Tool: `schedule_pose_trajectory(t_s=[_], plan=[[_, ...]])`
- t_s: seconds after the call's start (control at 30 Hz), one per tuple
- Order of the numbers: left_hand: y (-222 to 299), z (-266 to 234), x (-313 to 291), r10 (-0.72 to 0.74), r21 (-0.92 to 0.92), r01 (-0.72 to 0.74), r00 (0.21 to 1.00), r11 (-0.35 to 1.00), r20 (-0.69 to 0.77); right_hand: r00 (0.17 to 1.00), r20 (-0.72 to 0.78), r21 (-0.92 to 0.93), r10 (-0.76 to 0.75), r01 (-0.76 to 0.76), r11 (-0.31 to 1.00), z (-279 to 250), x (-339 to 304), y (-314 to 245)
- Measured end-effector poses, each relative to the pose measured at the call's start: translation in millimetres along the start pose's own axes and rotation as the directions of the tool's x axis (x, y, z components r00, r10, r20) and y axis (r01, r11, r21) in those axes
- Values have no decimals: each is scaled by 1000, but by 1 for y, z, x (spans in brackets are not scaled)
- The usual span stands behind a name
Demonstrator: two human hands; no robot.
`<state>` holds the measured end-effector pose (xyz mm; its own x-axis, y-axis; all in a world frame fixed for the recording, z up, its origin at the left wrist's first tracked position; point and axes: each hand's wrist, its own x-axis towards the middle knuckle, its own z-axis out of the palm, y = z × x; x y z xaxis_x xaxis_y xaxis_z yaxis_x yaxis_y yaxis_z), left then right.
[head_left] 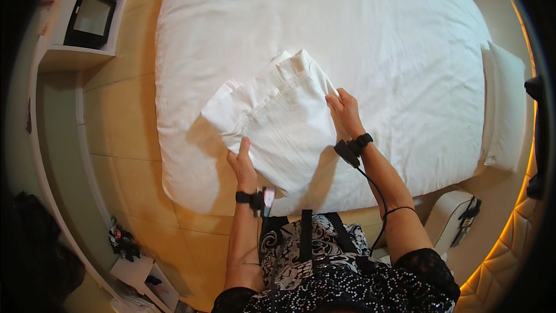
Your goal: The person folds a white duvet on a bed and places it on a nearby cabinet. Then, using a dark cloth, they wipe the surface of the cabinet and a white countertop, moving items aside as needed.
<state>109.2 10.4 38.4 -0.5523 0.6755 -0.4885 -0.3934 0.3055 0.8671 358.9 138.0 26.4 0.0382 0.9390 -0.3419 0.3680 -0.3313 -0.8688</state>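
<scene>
- Bed: its left edge borders the tan floor, its near edge the person; white sheet stretches well beyond the cloth.
- Folded white cloth: held over the bed's near part, a corner pointing away, layered edges slanting near-left to far-right; long axis unclear.
- Right hand: fingers clamped on the cloth's right edge.
- Left hand: thumb on top at the near-left edge, fingers mostly hidden.

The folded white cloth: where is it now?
Near the middle of the head view, the folded white cloth is held by the left fingers at its lower left and the right fingers at its right, over the wide white-sheeted bed.
</scene>
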Motion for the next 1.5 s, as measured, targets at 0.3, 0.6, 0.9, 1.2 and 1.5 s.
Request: schedule_pose_trajectory(t_s=[0.3,0.6,0.9,1.2,1.5], plan=[[-15,-23,0,69,308,-44,995,950,-73,998,24,-234,-55,59,971,-39,-10,50],[-45,-34,-85,-406,159,380,896,911,179,966,198,-61,164,-155,986,-58,-43,46],[-37,-84,-70,-170,417,70,963,906,208,982,56,241,183,-191,952,-33,-146,59],[2,-139,-45,-146,456,-29,927,889,345,731,514,416,448,-670,615,8,-238,58],[-30,-153,-61,-34,445,-88,965,891,260,764,395,374,510,-641,670,12,-235,67]])
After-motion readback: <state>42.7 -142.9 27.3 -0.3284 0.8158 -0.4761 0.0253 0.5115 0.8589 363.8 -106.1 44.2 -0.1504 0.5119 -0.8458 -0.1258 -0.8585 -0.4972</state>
